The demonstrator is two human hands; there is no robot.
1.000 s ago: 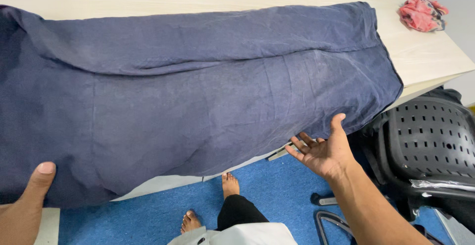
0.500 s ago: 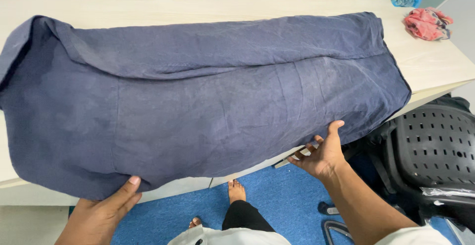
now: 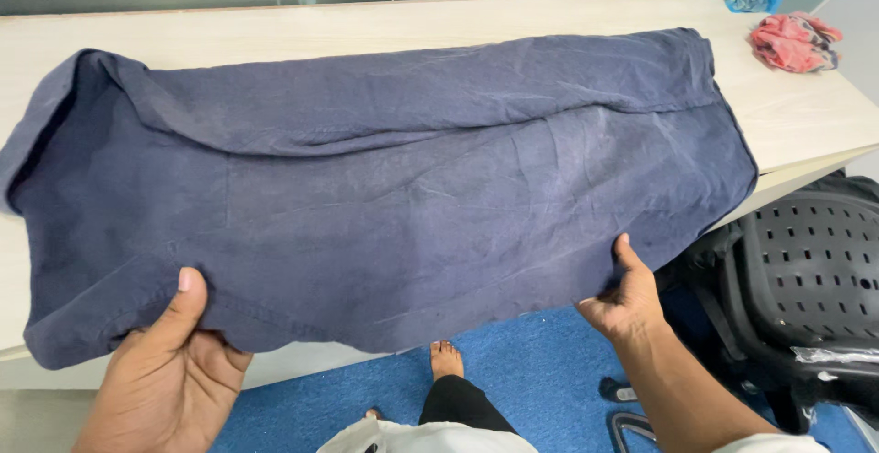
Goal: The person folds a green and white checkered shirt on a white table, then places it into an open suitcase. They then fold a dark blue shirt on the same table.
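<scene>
Both the left hand (image 3: pixel 169 361) and the right hand (image 3: pixel 627 293) are pinching the near hanging edge of the dark blue cloth (image 3: pixel 394 188), which is lying folded lengthwise across the pale table (image 3: pixel 806 119), so one fold looks done, with further folding seemingly remaining.

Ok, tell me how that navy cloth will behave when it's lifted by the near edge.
The navy cloth will likely go floppy: it already folds and wrinkles across the table. It probably sags between the left hand and right hand, which pinch only its near edge. It looks thin, so probably light.
</scene>
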